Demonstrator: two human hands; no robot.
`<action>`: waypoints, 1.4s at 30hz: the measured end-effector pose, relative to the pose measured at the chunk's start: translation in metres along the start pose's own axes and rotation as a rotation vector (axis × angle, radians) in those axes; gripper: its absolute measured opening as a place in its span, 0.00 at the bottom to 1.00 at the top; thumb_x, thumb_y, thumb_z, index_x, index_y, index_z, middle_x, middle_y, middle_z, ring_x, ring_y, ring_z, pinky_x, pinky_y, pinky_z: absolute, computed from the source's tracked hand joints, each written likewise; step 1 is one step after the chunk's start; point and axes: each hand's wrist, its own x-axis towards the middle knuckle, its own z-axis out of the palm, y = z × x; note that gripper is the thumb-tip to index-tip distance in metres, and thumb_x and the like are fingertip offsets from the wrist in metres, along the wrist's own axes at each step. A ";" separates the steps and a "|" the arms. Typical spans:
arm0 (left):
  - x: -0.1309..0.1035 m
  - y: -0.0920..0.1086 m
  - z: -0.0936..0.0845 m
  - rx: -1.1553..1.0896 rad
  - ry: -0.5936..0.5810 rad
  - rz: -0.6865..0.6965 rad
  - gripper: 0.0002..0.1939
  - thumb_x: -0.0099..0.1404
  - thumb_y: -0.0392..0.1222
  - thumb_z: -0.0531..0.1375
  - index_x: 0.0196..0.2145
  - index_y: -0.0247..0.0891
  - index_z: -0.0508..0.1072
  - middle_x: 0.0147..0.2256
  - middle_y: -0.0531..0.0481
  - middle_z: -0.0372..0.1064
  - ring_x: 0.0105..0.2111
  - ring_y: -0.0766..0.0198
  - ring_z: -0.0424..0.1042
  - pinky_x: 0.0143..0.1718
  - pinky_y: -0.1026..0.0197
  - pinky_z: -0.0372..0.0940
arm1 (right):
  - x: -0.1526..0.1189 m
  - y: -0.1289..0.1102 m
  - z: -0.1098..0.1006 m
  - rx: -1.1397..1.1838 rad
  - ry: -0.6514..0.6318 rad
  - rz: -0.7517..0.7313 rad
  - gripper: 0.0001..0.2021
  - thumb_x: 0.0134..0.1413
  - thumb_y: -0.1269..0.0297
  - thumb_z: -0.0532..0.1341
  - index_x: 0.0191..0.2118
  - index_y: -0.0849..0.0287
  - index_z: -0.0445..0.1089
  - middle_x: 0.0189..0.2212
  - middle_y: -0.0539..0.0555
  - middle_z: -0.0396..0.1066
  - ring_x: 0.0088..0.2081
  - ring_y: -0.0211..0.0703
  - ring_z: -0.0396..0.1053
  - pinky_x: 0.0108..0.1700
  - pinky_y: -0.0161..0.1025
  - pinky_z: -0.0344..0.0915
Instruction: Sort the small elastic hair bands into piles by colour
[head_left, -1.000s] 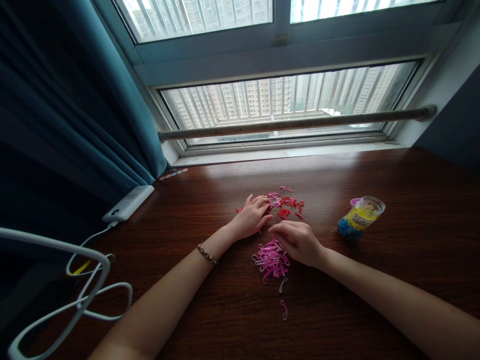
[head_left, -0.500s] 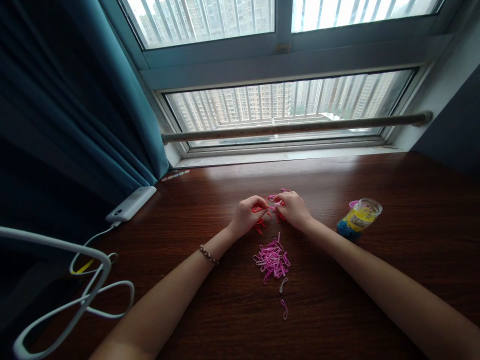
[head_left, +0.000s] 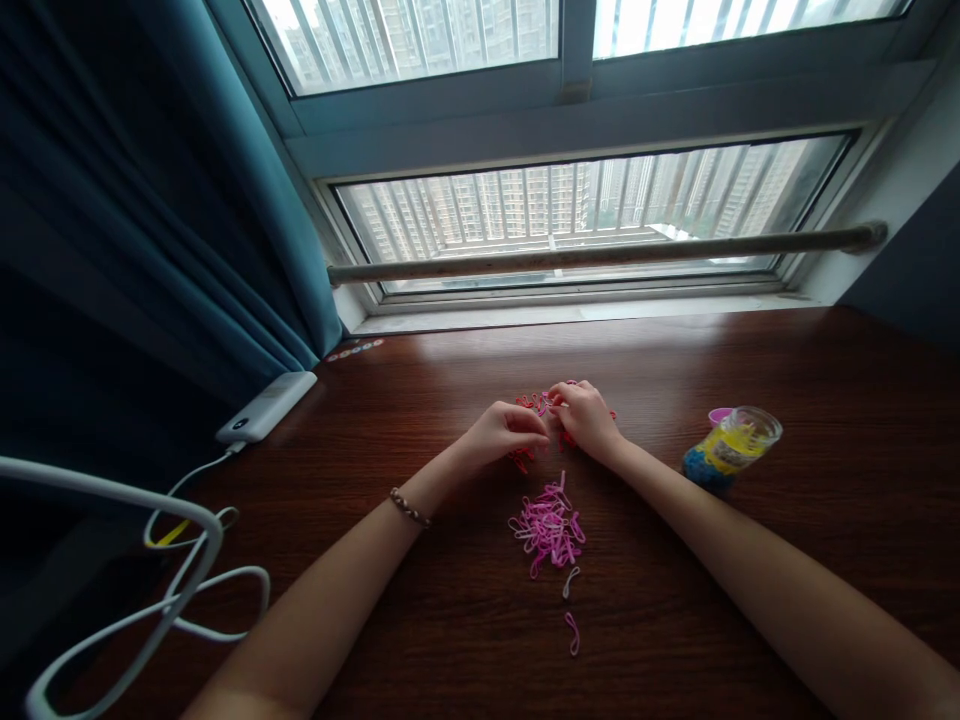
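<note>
My left hand [head_left: 506, 432] is over the scattered red rubber bands [head_left: 532, 403], thumb and fingers brought together at the tips. Whatever is in that pinch is too small to make out. Close beside it, my right hand [head_left: 585, 415] bends its fingers down among the red and pink bands; its fingertips are partly hidden, and so is anything between them. Nearer to me lies a loose pile of pink rubber bands [head_left: 550, 525]. A pale band [head_left: 571, 582] and a single pink band [head_left: 572, 634] lie in front of that pile.
To the right, a clear jar [head_left: 731, 450] with yellow and blue contents leans over beside a pink lid [head_left: 720, 415]. A white power bank [head_left: 268, 407] with a white cable [head_left: 196, 580] lies left on the brown wooden table [head_left: 420, 640]. The window and a rail [head_left: 600, 257] stand behind.
My left hand has shifted slightly toward me and its fingers have straightened, uncovering some red bands. My right hand stays nearly in place. The whole view has moved a little.
</note>
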 end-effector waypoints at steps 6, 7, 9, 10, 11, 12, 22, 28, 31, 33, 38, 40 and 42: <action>0.008 -0.020 -0.006 0.560 0.487 0.185 0.08 0.60 0.40 0.55 0.33 0.36 0.72 0.35 0.46 0.71 0.38 0.60 0.68 0.43 0.57 0.62 | 0.003 -0.001 -0.005 0.519 0.225 0.243 0.07 0.48 0.64 0.58 0.34 0.60 0.65 0.27 0.52 0.69 0.29 0.39 0.69 0.33 0.35 0.64; 0.009 -0.021 -0.006 0.625 0.473 0.222 0.09 0.61 0.40 0.54 0.35 0.37 0.72 0.38 0.46 0.70 0.43 0.59 0.66 0.46 0.55 0.59 | 0.003 -0.003 -0.006 0.610 0.235 0.278 0.08 0.48 0.63 0.58 0.34 0.60 0.64 0.27 0.52 0.69 0.29 0.39 0.69 0.32 0.35 0.65; 0.008 -0.023 -0.004 0.737 0.402 0.270 0.11 0.62 0.39 0.52 0.41 0.39 0.70 0.45 0.47 0.67 0.51 0.58 0.59 0.52 0.51 0.53 | 0.003 -0.009 -0.012 0.766 0.205 0.331 0.10 0.45 0.61 0.60 0.33 0.61 0.64 0.27 0.52 0.69 0.29 0.40 0.69 0.30 0.35 0.66; 0.008 -0.023 -0.003 0.785 0.359 0.278 0.12 0.62 0.39 0.52 0.43 0.40 0.69 0.47 0.48 0.66 0.53 0.57 0.56 0.54 0.49 0.49 | 0.003 -0.013 -0.016 0.824 0.152 0.339 0.11 0.43 0.61 0.61 0.32 0.62 0.65 0.27 0.52 0.69 0.28 0.39 0.69 0.29 0.35 0.66; 0.007 -0.023 -0.002 0.829 0.313 0.279 0.13 0.63 0.39 0.51 0.45 0.41 0.68 0.48 0.48 0.65 0.55 0.57 0.54 0.55 0.47 0.46 | 0.003 -0.018 -0.021 0.864 0.060 0.331 0.11 0.42 0.61 0.62 0.31 0.62 0.66 0.26 0.52 0.69 0.27 0.39 0.69 0.29 0.35 0.66; 0.006 -0.022 -0.001 0.866 0.271 0.277 0.14 0.63 0.39 0.51 0.45 0.42 0.67 0.48 0.49 0.65 0.55 0.57 0.53 0.56 0.46 0.44 | 0.003 -0.023 -0.026 0.884 -0.076 0.302 0.11 0.41 0.61 0.63 0.29 0.63 0.66 0.25 0.51 0.69 0.27 0.38 0.69 0.29 0.34 0.65; 0.005 -0.023 0.005 1.032 0.165 0.242 0.14 0.64 0.44 0.48 0.44 0.44 0.69 0.44 0.48 0.65 0.52 0.53 0.52 0.55 0.41 0.35 | -0.023 -0.098 -0.061 0.365 -0.904 -0.333 0.09 0.44 0.78 0.57 0.28 0.64 0.75 0.24 0.51 0.73 0.26 0.34 0.68 0.31 0.28 0.61; 0.005 -0.025 0.007 0.960 0.181 0.272 0.13 0.62 0.40 0.52 0.43 0.40 0.69 0.44 0.46 0.65 0.50 0.55 0.55 0.54 0.42 0.41 | -0.005 -0.055 -0.045 0.171 -0.310 -0.003 0.08 0.47 0.73 0.57 0.31 0.60 0.74 0.27 0.51 0.73 0.30 0.36 0.68 0.32 0.30 0.60; 0.007 -0.022 0.004 0.802 0.305 0.299 0.10 0.62 0.39 0.52 0.38 0.39 0.72 0.41 0.46 0.67 0.47 0.57 0.59 0.52 0.48 0.50 | -0.001 -0.026 -0.033 -0.107 -0.146 0.188 0.07 0.49 0.68 0.57 0.33 0.58 0.73 0.29 0.53 0.73 0.31 0.40 0.67 0.33 0.33 0.59; 0.007 -0.019 0.002 0.628 0.372 0.299 0.08 0.59 0.39 0.56 0.35 0.37 0.73 0.37 0.45 0.68 0.43 0.59 0.63 0.48 0.53 0.57 | -0.002 -0.015 -0.026 -0.237 -0.147 0.221 0.07 0.48 0.66 0.58 0.33 0.58 0.72 0.30 0.54 0.73 0.34 0.43 0.67 0.34 0.34 0.58; 0.002 -0.003 0.003 0.148 0.134 0.132 0.06 0.54 0.39 0.61 0.28 0.33 0.72 0.30 0.48 0.69 0.31 0.64 0.68 0.34 0.62 0.64 | -0.007 -0.013 -0.018 -0.295 -0.172 0.139 0.06 0.50 0.65 0.57 0.33 0.58 0.71 0.30 0.55 0.72 0.38 0.45 0.64 0.37 0.35 0.58; -0.002 0.008 0.005 0.012 -0.133 0.015 0.09 0.52 0.41 0.62 0.29 0.32 0.71 0.27 0.50 0.69 0.28 0.66 0.68 0.29 0.64 0.64 | -0.007 -0.013 -0.017 -0.277 -0.182 0.104 0.06 0.51 0.65 0.57 0.33 0.59 0.70 0.30 0.56 0.72 0.39 0.46 0.63 0.38 0.36 0.58; -0.005 0.019 0.008 -0.050 -0.393 -0.062 0.10 0.51 0.41 0.63 0.31 0.33 0.72 0.27 0.50 0.70 0.27 0.66 0.68 0.28 0.66 0.64 | -0.006 -0.012 -0.016 -0.246 -0.180 0.100 0.06 0.51 0.67 0.57 0.35 0.59 0.68 0.30 0.56 0.71 0.39 0.45 0.63 0.39 0.36 0.57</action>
